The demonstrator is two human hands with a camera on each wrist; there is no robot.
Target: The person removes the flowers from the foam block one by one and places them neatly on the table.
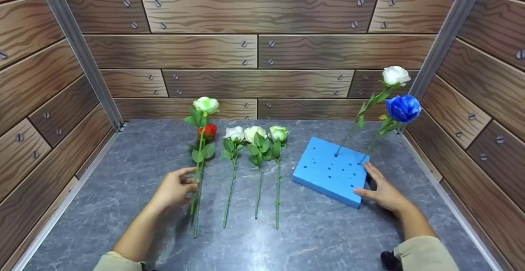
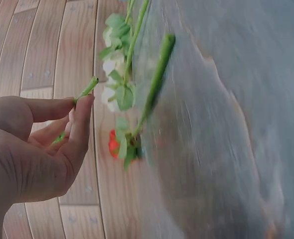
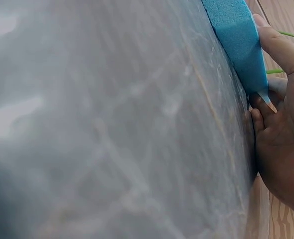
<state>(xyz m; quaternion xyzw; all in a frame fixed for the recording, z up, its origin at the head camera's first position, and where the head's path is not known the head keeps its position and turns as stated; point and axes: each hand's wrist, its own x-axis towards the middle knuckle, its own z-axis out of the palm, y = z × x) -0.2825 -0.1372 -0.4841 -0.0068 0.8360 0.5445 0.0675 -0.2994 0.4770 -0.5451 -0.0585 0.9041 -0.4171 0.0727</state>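
My left hand [image 1: 176,187] pinches the stem of a green-white artificial rose [image 1: 206,105] between thumb and fingertips. In the left wrist view the cut stem end [image 2: 89,85] pokes out past the fingertips, off the table. Beneath it lies a red flower [image 1: 208,130], partly covered in the head view. My right hand [image 1: 383,191] holds the near right corner of a blue foam block [image 1: 324,170], thumb at the front edge and fingers along the right side. A white rose [image 1: 396,76] and a blue flower [image 1: 403,108] stand in the block's holes, leaning right.
Right of the left hand, a white rose [image 1: 235,133], a cream rose [image 1: 255,134] and a pale green rose [image 1: 278,133] lie side by side on the grey marbled table [image 1: 254,250]. Wood-patterned panels [image 1: 258,51] enclose the back and sides.
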